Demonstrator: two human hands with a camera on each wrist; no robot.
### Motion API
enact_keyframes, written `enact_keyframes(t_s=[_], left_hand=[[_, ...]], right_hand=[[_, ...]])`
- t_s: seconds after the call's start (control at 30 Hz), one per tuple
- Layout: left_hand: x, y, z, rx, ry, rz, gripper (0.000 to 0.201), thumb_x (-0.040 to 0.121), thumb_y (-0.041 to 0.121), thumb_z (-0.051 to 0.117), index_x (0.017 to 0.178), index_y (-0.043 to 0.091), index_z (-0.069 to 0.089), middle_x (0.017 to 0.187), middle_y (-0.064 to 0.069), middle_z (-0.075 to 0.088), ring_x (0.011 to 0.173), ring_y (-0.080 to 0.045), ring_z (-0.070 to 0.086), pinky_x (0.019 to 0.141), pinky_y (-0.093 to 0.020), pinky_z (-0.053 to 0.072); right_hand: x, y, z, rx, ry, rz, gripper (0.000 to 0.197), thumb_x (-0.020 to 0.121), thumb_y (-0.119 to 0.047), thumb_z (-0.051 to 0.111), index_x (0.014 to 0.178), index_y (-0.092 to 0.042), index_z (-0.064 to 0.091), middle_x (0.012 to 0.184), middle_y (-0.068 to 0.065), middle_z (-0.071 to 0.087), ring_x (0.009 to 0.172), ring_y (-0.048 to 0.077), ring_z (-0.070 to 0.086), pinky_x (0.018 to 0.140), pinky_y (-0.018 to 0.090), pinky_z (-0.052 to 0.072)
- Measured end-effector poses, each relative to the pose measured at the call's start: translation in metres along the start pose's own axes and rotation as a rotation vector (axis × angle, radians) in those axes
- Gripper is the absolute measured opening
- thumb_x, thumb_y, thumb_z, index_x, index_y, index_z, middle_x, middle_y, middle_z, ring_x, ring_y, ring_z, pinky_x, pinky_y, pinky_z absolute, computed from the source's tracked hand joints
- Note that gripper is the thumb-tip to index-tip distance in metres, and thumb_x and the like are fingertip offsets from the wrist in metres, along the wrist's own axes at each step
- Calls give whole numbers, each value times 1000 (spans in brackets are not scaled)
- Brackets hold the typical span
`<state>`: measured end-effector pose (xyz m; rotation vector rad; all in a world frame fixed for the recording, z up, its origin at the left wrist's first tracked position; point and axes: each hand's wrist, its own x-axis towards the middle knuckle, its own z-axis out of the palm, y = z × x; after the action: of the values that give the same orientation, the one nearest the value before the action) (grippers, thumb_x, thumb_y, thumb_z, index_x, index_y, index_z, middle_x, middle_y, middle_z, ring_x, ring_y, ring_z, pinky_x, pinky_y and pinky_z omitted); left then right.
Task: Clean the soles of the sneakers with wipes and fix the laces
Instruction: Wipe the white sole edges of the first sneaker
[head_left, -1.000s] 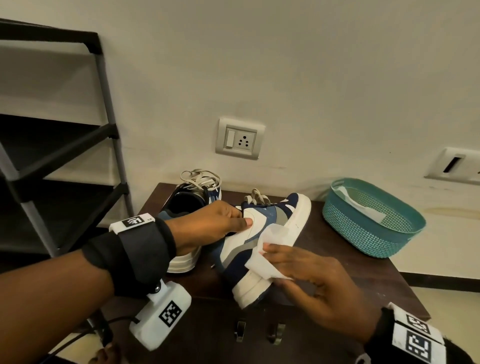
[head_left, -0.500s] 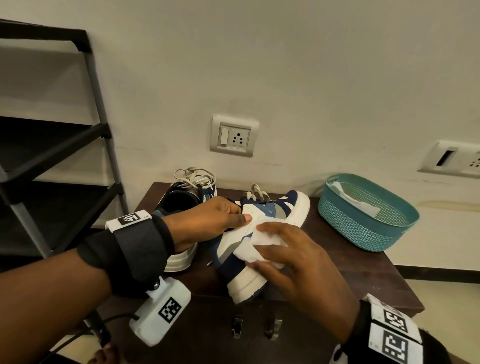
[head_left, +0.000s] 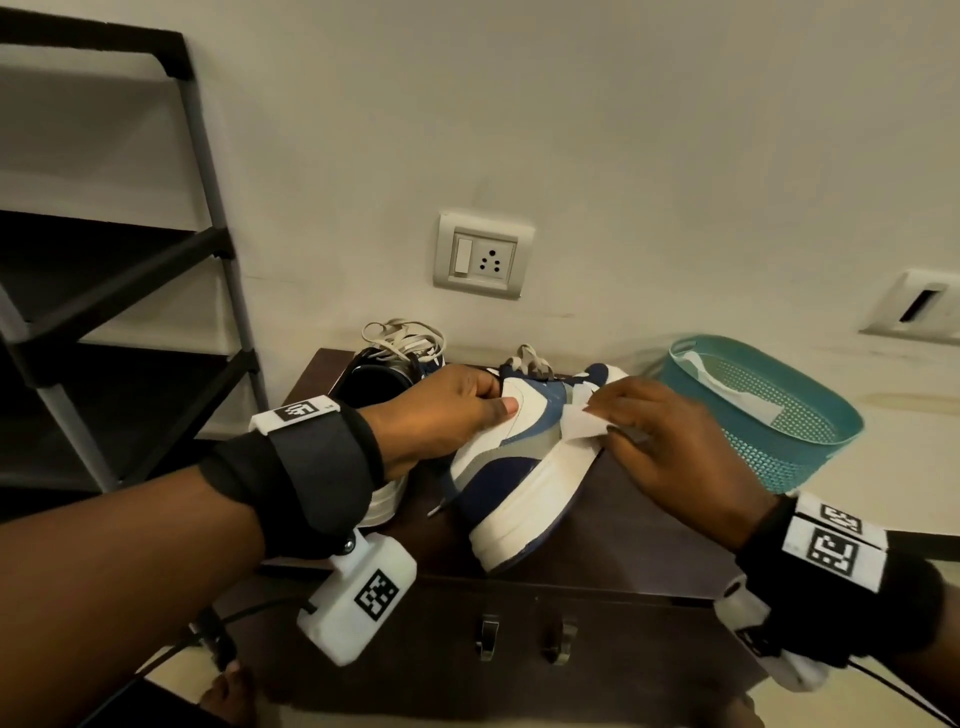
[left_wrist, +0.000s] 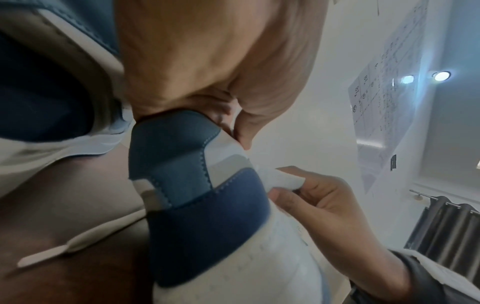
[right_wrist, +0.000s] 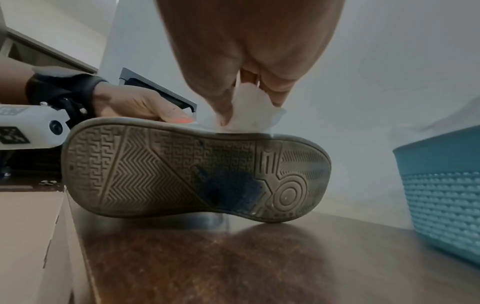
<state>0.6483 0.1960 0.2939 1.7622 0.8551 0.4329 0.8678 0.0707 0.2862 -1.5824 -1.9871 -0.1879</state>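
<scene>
Compared with earlier, right hand (head_left: 670, 447) is now pinching the wipe (head_left: 582, 423) farther toward the toe of the tilted sneaker (head_left: 519, 467); left hand (head_left: 441, 415) is gripping its collar beside the basket (head_left: 810, 441).

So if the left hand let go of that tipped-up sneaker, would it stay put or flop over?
Likely it would flop. The sneaker stands on its side edge on the table, steadied by the left hand. Its sole looks stiff and grippy, so it would probably tip rather than slide.
</scene>
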Motion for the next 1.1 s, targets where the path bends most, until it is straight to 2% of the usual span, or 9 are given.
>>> enact_keyframes(t_s=[0.17,0.27,0.37,0.47,0.53,0.63,0.77,0.97,1.1], left_hand=[[7,0,7,33,16,28,22,102,20,60,102,0,70,96,-16,72,88,-27,65,85,-41,51],[7,-2,4,28,2,31,26,101,23,62,107,-2,69,110,-28,71,92,-32,66,89,-46,52],[5,-2,3,33,-9,17,23,102,23,61,111,4,71,113,-20,73,111,-40,68,104,-56,50],[5,0,4,29,-12,15,21,102,22,60,111,7,72,111,-13,76,110,-35,69,104,-54,51],[4,1,4,31,-7,11,21,102,22,61,110,7,72,110,-15,76,110,-36,69,104,-53,52],[3,2,5,24,-20,23,26,99,27,63,108,4,72,109,-21,74,110,-44,67,101,-59,51],[0,3,5,21,-38,20,41,85,40,65,107,7,73,108,-19,75,108,-44,68,100,-61,51],[3,1,2,5,-28,-20,27,101,24,61,112,2,72,113,-21,73,114,-43,66,107,-60,46],[5,2,2,-6,-22,-32,29,102,21,60,110,-5,71,115,-28,71,109,-44,67,107,-57,46]], right_hand=[[-14,-41,13,78,-134,-185,34,85,-13,49,112,-14,71,115,-1,65,110,17,61,89,36,55],[-19,-48,12,149,-253,-345,34,86,-8,50,112,-10,72,116,2,63,110,20,61,89,31,52],[-13,-13,9,43,-150,-294,34,83,-4,55,110,-11,74,114,4,66,107,19,62,88,33,52],[-10,17,4,-83,-24,-142,42,72,13,69,107,-9,75,109,5,69,104,22,60,82,44,55],[-14,4,4,-120,-33,-141,40,75,9,68,110,-9,74,112,6,68,106,22,60,84,44,56],[-30,-40,12,35,-156,-287,36,85,-3,56,117,-11,72,120,4,63,112,17,59,93,28,50],[-33,-45,8,209,-394,-480,29,94,-4,64,122,-11,70,129,6,61,126,20,54,101,31,46],[-23,25,-7,-99,-49,-126,38,82,-6,51,110,-12,76,113,6,69,106,23,64,82,42,58],[-32,-18,6,-39,-109,-209,36,84,-9,57,115,-13,74,117,3,66,109,18,62,89,33,56]])
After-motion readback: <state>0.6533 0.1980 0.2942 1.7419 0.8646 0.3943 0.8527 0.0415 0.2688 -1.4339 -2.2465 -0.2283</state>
